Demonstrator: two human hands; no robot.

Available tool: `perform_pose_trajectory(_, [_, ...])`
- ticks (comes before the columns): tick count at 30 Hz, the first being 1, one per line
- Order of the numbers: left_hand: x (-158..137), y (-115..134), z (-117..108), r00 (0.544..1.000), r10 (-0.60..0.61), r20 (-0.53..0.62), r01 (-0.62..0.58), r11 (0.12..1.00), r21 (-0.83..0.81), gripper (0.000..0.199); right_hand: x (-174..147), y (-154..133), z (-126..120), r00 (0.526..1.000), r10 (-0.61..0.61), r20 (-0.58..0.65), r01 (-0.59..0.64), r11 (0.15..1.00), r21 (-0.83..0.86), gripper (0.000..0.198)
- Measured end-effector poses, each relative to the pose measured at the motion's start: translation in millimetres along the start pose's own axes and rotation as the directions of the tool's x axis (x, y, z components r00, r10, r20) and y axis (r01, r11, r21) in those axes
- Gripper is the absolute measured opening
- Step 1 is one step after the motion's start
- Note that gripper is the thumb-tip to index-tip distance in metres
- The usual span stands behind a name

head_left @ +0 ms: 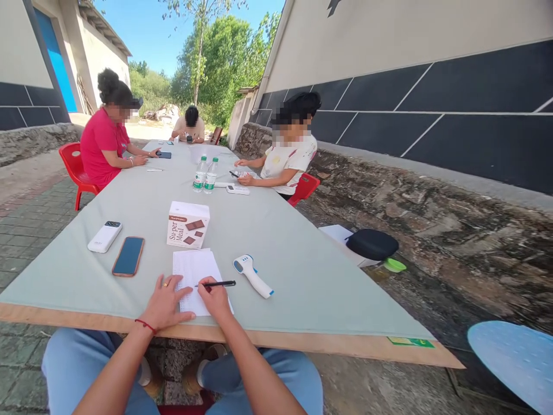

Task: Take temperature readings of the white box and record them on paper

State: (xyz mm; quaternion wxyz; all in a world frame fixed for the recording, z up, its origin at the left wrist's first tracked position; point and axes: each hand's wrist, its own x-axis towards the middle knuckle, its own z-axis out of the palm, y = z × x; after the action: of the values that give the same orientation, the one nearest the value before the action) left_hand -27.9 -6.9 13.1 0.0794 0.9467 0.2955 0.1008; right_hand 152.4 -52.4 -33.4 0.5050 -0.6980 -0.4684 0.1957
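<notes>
- Right hand (215, 297), lower centre of the frame: grip closed around a pen, fingers bunched near its writing end.
- Pen (224, 283), black, one: slanted, tip at the paper, tail end pointing right.
- Paper (196, 265), white, lower centre: flat on the surface (302, 288), some writing along its left part.
- Left hand (166, 302), lower centre, left of the pen: grip open and holding nothing, fingers spread, fingertips on the paper's left edge; ring on one finger, red cord at the wrist.
- Box (188, 225), white and brown, marked "Super Meal": upright, at the paper's upper edge.
- Phone (128, 256), dark screen, orange-brown case: left of the paper.
- Power bank (105, 237), white: left of the phone.
- Thermometer (254, 278), white and blue, gun-shaped: lying right of the pen.
- Water bottles (210, 176), two, green caps: standing, upper centre.
- Seated people, three: upper left (103, 141), upper centre (196, 129), right of upper centre (289, 155).
</notes>
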Motion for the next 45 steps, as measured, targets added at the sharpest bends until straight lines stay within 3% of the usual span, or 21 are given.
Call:
perform_pose_trajectory(26, [0.9, 3.5, -6.1, 0.999, -0.005, 0.038, 0.004, 1.000, 0.017, 0.066, -1.7, -5.2, -2.7, 1.000, 0.029, 0.006, -0.029, 1.000, 0.007, 0.018])
perform_pose_trajectory(45, [0.3, -0.1, 0.1, 1.000, 0.014, -0.010, -0.014, 1.000, -0.002, 0.065, -1.8, -2.0, -2.5, 1.000, -0.002, -0.027, 0.003, 1.000, 0.030, 0.017])
